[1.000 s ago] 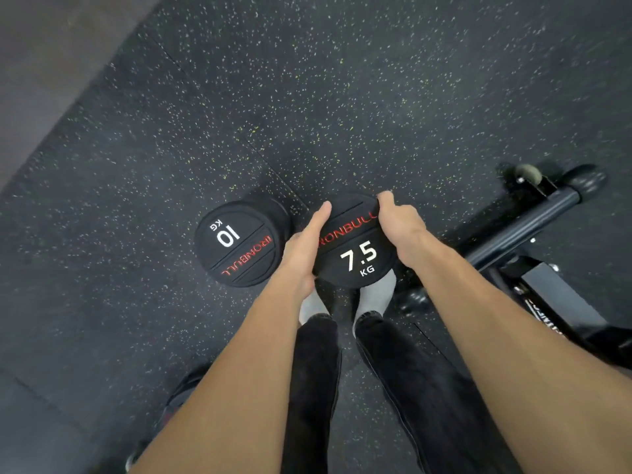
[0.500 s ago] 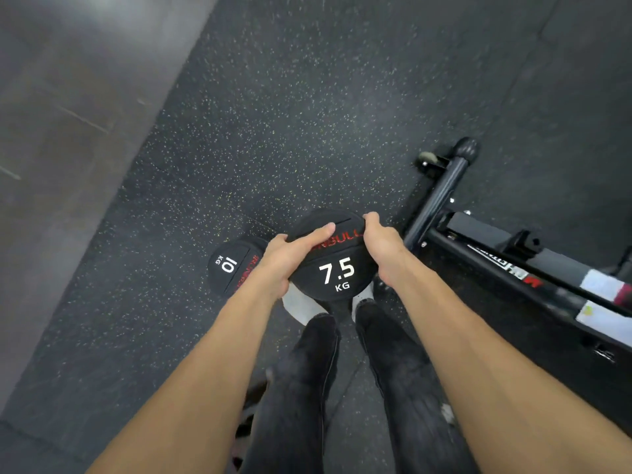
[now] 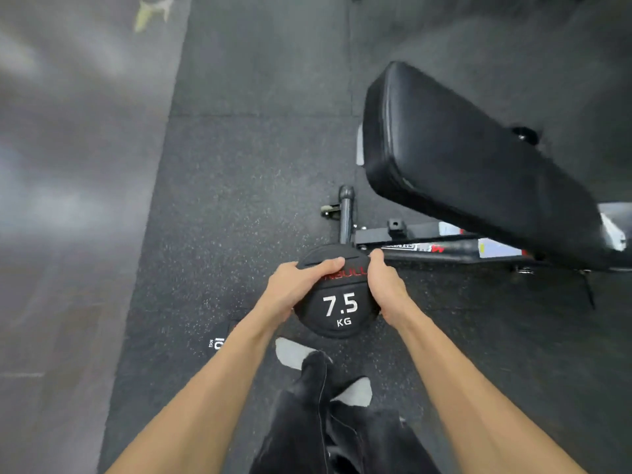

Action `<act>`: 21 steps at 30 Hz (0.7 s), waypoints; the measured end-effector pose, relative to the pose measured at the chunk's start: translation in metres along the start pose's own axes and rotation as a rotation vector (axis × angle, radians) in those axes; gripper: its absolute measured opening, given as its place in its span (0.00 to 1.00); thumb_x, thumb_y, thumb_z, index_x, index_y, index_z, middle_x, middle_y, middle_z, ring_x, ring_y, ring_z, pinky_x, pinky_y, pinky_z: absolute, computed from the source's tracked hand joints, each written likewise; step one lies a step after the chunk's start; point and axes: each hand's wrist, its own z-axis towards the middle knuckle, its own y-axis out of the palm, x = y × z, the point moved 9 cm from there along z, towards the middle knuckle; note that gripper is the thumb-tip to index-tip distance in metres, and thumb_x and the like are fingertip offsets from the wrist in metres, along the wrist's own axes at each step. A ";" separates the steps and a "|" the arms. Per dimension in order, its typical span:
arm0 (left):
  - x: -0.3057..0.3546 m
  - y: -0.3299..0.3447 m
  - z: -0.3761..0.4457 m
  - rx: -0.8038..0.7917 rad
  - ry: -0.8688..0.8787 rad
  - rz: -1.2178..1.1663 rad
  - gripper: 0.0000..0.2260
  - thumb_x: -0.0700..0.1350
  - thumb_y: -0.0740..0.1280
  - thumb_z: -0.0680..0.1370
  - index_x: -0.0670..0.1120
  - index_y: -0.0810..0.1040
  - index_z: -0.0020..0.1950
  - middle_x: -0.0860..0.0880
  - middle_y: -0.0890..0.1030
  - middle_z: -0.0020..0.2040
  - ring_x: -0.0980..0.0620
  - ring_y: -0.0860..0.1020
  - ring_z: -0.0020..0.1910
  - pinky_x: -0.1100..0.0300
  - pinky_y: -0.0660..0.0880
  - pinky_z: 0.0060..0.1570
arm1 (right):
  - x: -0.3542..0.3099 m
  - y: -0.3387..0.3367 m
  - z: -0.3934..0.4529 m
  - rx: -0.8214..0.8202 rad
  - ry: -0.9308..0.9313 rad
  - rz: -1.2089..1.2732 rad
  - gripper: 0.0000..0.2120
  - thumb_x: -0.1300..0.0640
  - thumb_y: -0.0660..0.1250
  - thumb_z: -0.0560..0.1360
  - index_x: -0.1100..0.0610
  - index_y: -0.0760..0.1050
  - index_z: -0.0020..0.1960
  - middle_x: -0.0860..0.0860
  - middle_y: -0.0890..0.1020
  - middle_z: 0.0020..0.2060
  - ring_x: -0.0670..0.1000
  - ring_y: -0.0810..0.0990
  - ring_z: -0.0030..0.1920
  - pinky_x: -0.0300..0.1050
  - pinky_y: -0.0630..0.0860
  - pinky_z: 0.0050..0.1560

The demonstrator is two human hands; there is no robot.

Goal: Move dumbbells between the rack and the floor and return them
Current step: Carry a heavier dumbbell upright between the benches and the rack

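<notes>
Both hands are on the 7.5 kg dumbbell [image 3: 337,302], and it is up off the floor [image 3: 239,186], held end-on so the white "7.5 KG" faces the camera. The left hand [image 3: 294,287] grasps the round head from its left side, fingers curled over the top rim across the red lettering, thumb tucked low. The right hand [image 3: 386,285] clamps the opposite side, fingers wrapped over the upper right edge. The head sits squarely between the two palms; the handle and the far head are hidden behind it.

Below and to the left of the left hand, partly covered by the left forearm, the 10 kg dumbbell [image 3: 219,340] lies on the speckled rubber floor, only a corner of its label showing. Just beyond the right hand runs the black frame of a weight bench [image 3: 427,248], its padded black seat [image 3: 461,159] tilted up above and to the right. Directly under the hands stand the person's feet in grey socks [image 3: 292,352] and dark trousers [image 3: 328,422].
</notes>
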 end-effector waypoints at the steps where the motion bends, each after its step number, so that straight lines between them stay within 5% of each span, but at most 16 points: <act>1: 0.012 0.019 -0.014 -0.025 0.018 0.038 0.32 0.69 0.83 0.56 0.51 0.89 0.53 0.53 0.90 0.47 0.52 0.88 0.46 0.51 0.85 0.55 | 0.006 -0.023 -0.013 0.008 -0.012 0.033 0.34 0.37 0.45 0.82 0.58 0.74 0.72 0.60 0.78 0.66 0.55 0.77 0.51 0.49 0.72 0.51; 5: 0.057 0.098 -0.072 -0.108 0.098 0.123 0.30 0.67 0.83 0.57 0.49 0.89 0.50 0.51 0.90 0.44 0.50 0.89 0.45 0.50 0.84 0.55 | 0.023 -0.119 -0.067 0.058 -0.089 0.217 0.32 0.32 0.49 0.76 0.48 0.79 0.66 0.56 0.81 0.62 0.53 0.81 0.52 0.48 0.76 0.46; 10: 0.120 0.207 -0.156 -0.237 0.262 0.198 0.28 0.64 0.85 0.56 0.49 0.89 0.49 0.51 0.89 0.44 0.51 0.88 0.45 0.53 0.84 0.51 | 0.050 -0.242 -0.129 0.179 -0.176 0.472 0.39 0.25 0.61 0.65 0.54 0.84 0.58 0.54 0.86 0.55 0.55 0.85 0.54 0.52 0.80 0.60; 13: 0.158 0.277 -0.209 -0.363 0.325 0.233 0.29 0.60 0.86 0.57 0.46 0.89 0.51 0.46 0.90 0.46 0.46 0.89 0.46 0.47 0.84 0.55 | 0.071 -0.317 -0.159 0.283 -0.197 0.640 0.40 0.24 0.68 0.58 0.54 0.85 0.54 0.53 0.88 0.49 0.56 0.87 0.49 0.54 0.84 0.57; 17: 0.208 0.370 -0.279 -0.498 0.390 0.283 0.32 0.64 0.84 0.58 0.45 0.88 0.53 0.45 0.90 0.45 0.43 0.89 0.45 0.45 0.84 0.57 | 0.088 -0.411 -0.218 0.385 -0.278 0.916 0.21 0.39 0.73 0.71 0.57 0.84 0.50 0.52 0.89 0.35 0.55 0.87 0.39 0.45 0.83 0.40; 21: 0.258 0.468 -0.341 -0.647 0.462 0.309 0.30 0.65 0.82 0.62 0.44 0.88 0.53 0.44 0.89 0.45 0.43 0.89 0.46 0.45 0.83 0.57 | 0.100 -0.511 -0.257 0.529 -0.332 1.061 0.19 0.42 0.75 0.71 0.59 0.84 0.48 0.55 0.89 0.37 0.58 0.88 0.40 0.53 0.85 0.47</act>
